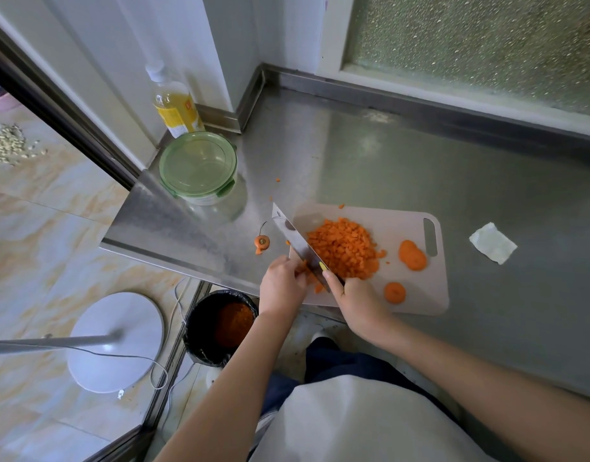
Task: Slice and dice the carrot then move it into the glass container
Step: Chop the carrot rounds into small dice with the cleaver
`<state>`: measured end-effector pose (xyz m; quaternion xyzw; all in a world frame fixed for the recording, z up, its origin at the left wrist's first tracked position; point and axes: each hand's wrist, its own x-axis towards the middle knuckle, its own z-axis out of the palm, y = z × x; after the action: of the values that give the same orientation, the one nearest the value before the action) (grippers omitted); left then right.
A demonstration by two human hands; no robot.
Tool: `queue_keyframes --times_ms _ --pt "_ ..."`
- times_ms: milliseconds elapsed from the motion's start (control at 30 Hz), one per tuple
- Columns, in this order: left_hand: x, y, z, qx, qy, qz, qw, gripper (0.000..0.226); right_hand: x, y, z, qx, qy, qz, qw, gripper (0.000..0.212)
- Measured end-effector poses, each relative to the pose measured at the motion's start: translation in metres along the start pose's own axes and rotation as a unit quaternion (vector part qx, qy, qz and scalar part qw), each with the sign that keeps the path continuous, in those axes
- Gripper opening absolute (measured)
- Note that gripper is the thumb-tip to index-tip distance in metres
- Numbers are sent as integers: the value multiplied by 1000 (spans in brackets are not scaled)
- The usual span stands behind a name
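One steel counter (420,161) is recorded as the work surface. A pale cutting board (403,221) is laid on it at the near edge. The glass container (203,198) is stood on the counter at the far left, well apart from the board, and its green lid (198,165) is seen in place on top.

The knife (292,236), a broad cleaver, is gripped at the handle by the right hand (357,300), with the forefinger laid along the spine. The blade is angled down at the board's near left corner. The left hand (282,288) is set just beside the blade with its fingers curled over a carrot piece (305,273). Most of that piece is hidden, so its shape cannot be stated with confidence.

A heap of diced carrot (343,246) is found mid-board. Two lots of uncut carrot slices (412,255) are left to its right. A trimmed stem end (262,242) is noted on the counter, off the board.

Dicing is judged to be the step in hand, and well advanced. The piece under the blade is to be finished, and the remaining slices are to be brought under the knife. The lid must be taken off before any transfer is made.
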<state>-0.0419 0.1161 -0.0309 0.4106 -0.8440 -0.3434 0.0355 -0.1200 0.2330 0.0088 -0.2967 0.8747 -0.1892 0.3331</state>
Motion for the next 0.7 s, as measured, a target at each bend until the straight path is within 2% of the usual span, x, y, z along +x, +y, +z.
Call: queue_keyframes --times_ms 233,400,500,633,700 --pt "0 1 0 -11 6 7 1000 12 8 -5 14 -63 8 30 998 57" --pt "-1 0 -2 -23 12 19 999 11 21 -14 14 -18 21 27 999 61" --pt "-5 -5 1 -48 14 29 998 10 23 -10 6 26 -4 28 999 56" --pt "-14 -7 7 -8 6 53 999 46 25 -3 -2 59 -48 27 997 51" --pt "-15 -6 9 13 7 50 999 55 28 -2 -1 65 -46 33 996 53"
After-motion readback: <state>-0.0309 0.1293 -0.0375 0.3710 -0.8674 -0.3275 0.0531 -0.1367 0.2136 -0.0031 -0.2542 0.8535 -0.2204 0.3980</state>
